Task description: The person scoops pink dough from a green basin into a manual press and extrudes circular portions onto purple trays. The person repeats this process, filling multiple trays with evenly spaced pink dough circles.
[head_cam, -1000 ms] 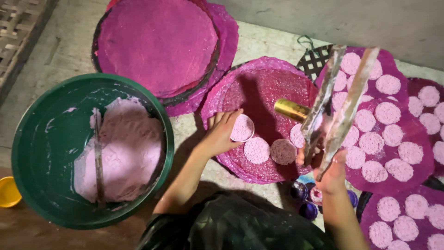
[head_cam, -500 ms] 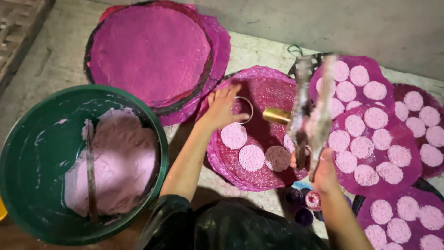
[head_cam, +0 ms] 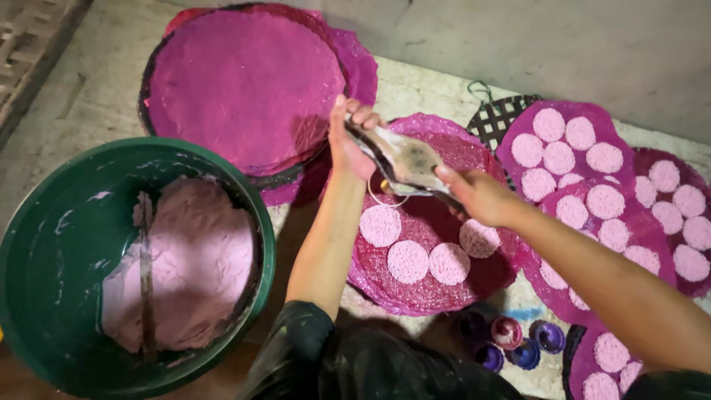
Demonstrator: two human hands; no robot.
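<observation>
At the far left sits a large round green plastic basin (head_cam: 44, 244), holding a mound of pale pink dough (head_cam: 189, 259) with a thin stick (head_cam: 146, 281) lying across it; it stands close beside the person, within easy reach. Behind it lies a stack of big round magenta woven mats (head_cam: 244, 81), bare on top.

The left hand (head_cam: 349, 144) has its fingers curled shut round the far end of a flat, smeared, pale scraper-like tool (head_cam: 404, 159), and the right hand (head_cam: 478, 196) pinches the near end closed, so the tool is held between both hands over the middle magenta mat (head_cam: 437, 285). A thin wire ring (head_cam: 385, 194) shows just under the tool; what it is for cannot be told. On this mat lie four pale pink discs (head_cam: 407, 259), set apart, seemingly so they do not stick together. To the right, further mats (head_cam: 592, 192) carry many such discs. Small purple caps (head_cam: 518, 341) lie near the bottom.
</observation>
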